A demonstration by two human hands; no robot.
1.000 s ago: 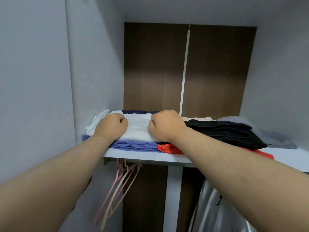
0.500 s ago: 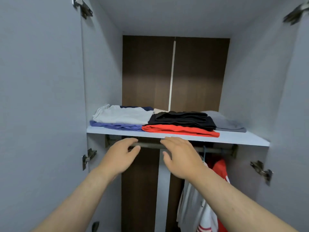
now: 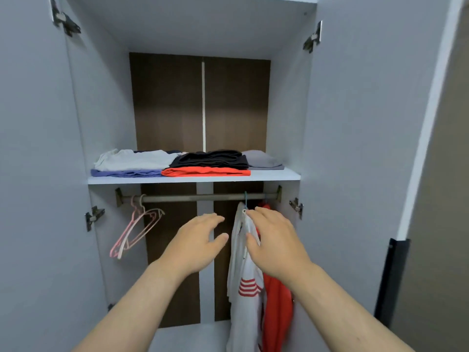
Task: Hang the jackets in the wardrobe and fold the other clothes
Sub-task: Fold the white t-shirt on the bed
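Note:
Folded clothes lie on the wardrobe shelf (image 3: 274, 177): a white top (image 3: 134, 160) on a blue one (image 3: 121, 173), a black garment (image 3: 210, 160) on a red one (image 3: 205, 172), and a grey one (image 3: 264, 160) at the right. Below, a white jacket with red stripes (image 3: 243, 288) and a red jacket (image 3: 276, 301) hang on the rail (image 3: 193, 198). My left hand (image 3: 195, 242) hovers empty with relaxed fingers in front of the rail. My right hand (image 3: 274, 240) is spread in front of the hanging jackets, holding nothing.
Pink empty hangers (image 3: 134, 229) dangle at the rail's left end. Both wardrobe doors stand open, with hinges (image 3: 94, 217) on the side walls. A dark post (image 3: 390, 280) stands outside at the right. The wardrobe floor (image 3: 190, 336) shows below.
Both hands have left the folded white top on the shelf and dropped below the rail. The view has pulled back, showing the rail, hangers and hung jackets.

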